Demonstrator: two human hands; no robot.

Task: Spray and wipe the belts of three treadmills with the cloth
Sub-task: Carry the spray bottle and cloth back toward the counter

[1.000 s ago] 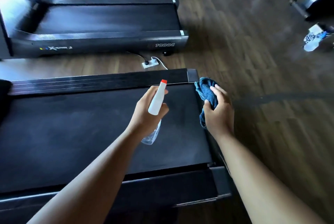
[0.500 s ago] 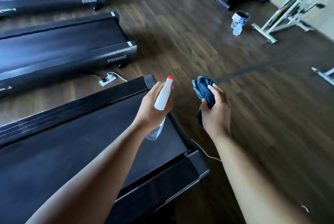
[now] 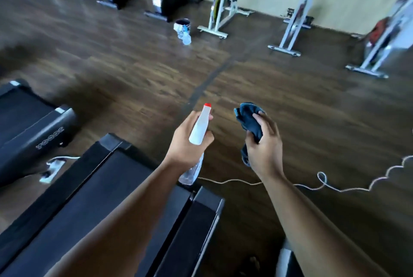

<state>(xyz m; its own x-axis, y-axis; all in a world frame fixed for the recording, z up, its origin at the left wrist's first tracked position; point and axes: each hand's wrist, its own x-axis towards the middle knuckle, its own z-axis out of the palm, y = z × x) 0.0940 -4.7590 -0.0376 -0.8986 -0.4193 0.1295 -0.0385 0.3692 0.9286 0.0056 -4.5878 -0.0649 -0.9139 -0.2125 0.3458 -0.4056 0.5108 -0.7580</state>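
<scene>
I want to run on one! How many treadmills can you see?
2. One treadmill lies under the left arm, and another treadmill sits at the left edge. More may be out of view.

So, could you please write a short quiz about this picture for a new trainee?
1. True or false: the left hand holds the spray bottle.
2. What does the right hand hold? A) a blue cloth B) a brush C) nothing
3. Fill in: the thin cord lies on the ____.

Key:
1. True.
2. A, the blue cloth.
3. Floor; neither hand is over the treadmill belt.
</scene>
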